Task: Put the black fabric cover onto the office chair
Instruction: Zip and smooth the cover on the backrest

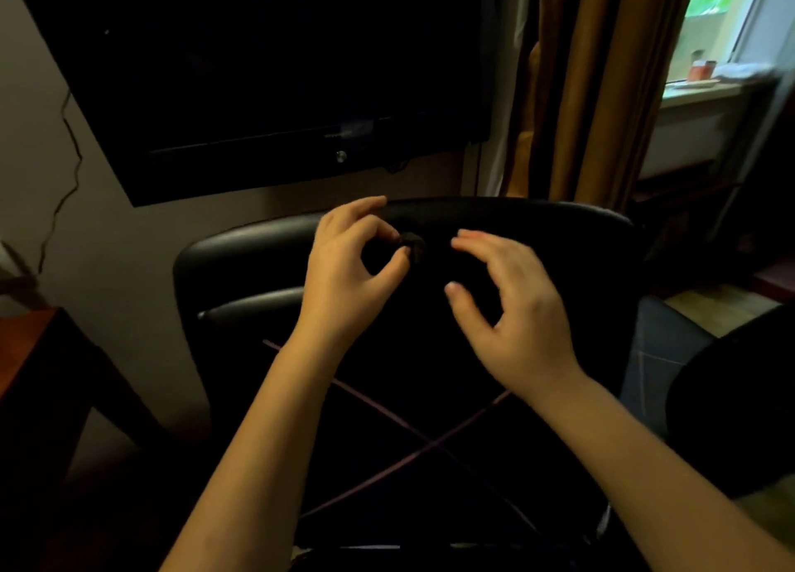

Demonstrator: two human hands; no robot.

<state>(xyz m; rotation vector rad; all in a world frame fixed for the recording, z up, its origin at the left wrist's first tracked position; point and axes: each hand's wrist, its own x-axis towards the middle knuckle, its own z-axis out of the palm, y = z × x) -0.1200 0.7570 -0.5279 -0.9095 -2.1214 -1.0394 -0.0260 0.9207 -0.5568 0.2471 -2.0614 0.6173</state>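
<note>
Thin purple lines [423, 447] cross at 6 o'clock on the back of the black office chair [516, 214]. Your left hand [344, 270] pinches a bunched tuft of the black fabric cover [414, 247] between thumb and index finger, just under the top edge. At its 3 o'clock, your right hand [516, 313] has its fingers loosely spread, holding nothing.

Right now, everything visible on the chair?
Chair: black, glossy, leather-like, rounded top edge, back upright before a wall TV; one armrest shows at picture left. Its middle is too dark to read. Left hand pinches a small fabric bunch near the top; right hand open nearby.
</note>
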